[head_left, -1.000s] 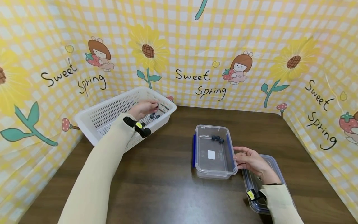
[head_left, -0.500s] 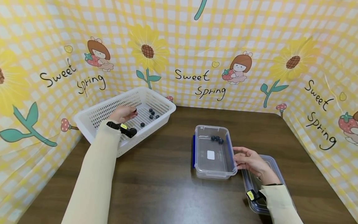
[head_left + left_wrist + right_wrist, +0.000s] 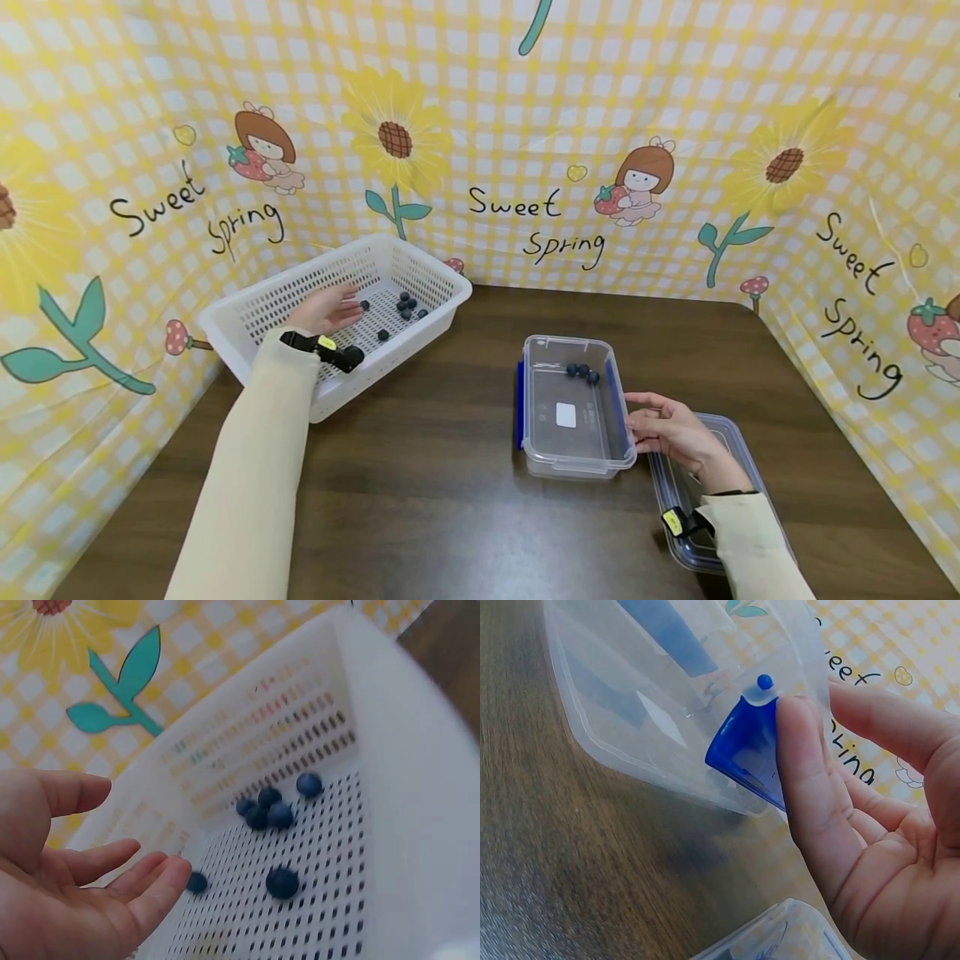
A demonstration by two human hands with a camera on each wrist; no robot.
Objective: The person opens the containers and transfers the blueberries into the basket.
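Observation:
In the head view my left hand (image 3: 330, 310) is inside the white slotted basket (image 3: 247, 312), above its floor. Its fingers are spread and hold nothing, as the left wrist view shows. One blueberry (image 3: 196, 883) lies close beyond the fingertips, another blueberry (image 3: 282, 883) nearer the basket's side wall, and several more blueberries (image 3: 268, 811) cluster toward the end wall. My right hand (image 3: 678, 437) touches the right side of a clear plastic container (image 3: 543, 446) with its fingertips, the thumb against a blue latch (image 3: 744, 742). Three blueberries (image 3: 582, 371) sit inside the container.
A clear lidded container or lid (image 3: 723, 429) lies partly under my right forearm. The dark wooden table (image 3: 420, 467) ends at a yellow checked cloth (image 3: 495, 100) hung at the back and sides, close behind the basket.
My left hand has moved left within the basket, and its fingers have spread. A dark berry at its fingertips half a second ago is no longer held. The right hand and container stay put.

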